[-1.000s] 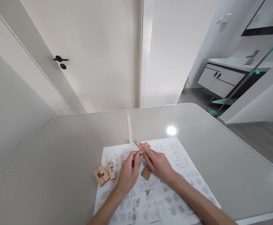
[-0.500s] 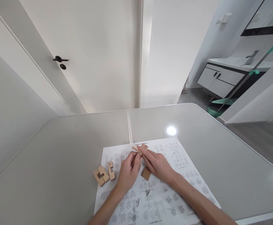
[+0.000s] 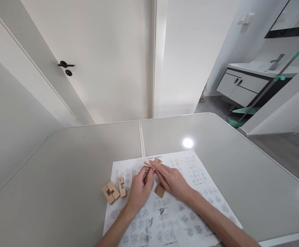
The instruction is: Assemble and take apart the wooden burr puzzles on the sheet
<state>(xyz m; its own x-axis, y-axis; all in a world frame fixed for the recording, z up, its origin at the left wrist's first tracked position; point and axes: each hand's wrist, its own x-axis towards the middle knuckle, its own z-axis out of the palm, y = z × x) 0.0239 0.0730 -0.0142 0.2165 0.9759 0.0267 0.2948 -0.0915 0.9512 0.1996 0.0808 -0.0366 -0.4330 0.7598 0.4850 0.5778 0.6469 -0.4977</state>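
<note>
Both hands meet above a printed sheet (image 3: 175, 219) covered with small puzzle drawings. My left hand (image 3: 140, 185) is closed, its fingertips pinching a light wooden puzzle piece (image 3: 147, 163) from below. Across the top of the same piece lie the fingers of my right hand (image 3: 171, 178), also closed on it. Another wooden block end (image 3: 158, 161) pokes out past the right fingers; whether it joins the held piece I cannot tell. Under the right palm a brown wooden block (image 3: 160, 191) shows partly. Left of my hands sit a notched wooden piece (image 3: 122, 187) and two fitted wooden pieces (image 3: 110, 192).
The grey table (image 3: 62, 178) has a seam down its middle and a rounded far edge. Beyond it stands a white door (image 3: 108, 61) with a black handle (image 3: 65, 64). A washbasin cabinet (image 3: 242, 85) and a green-handled broom and dustpan (image 3: 242, 111) are at the far right.
The hands and the wooden pieces stay almost exactly where they were. Only a very slight shift of the camera view shows.
</note>
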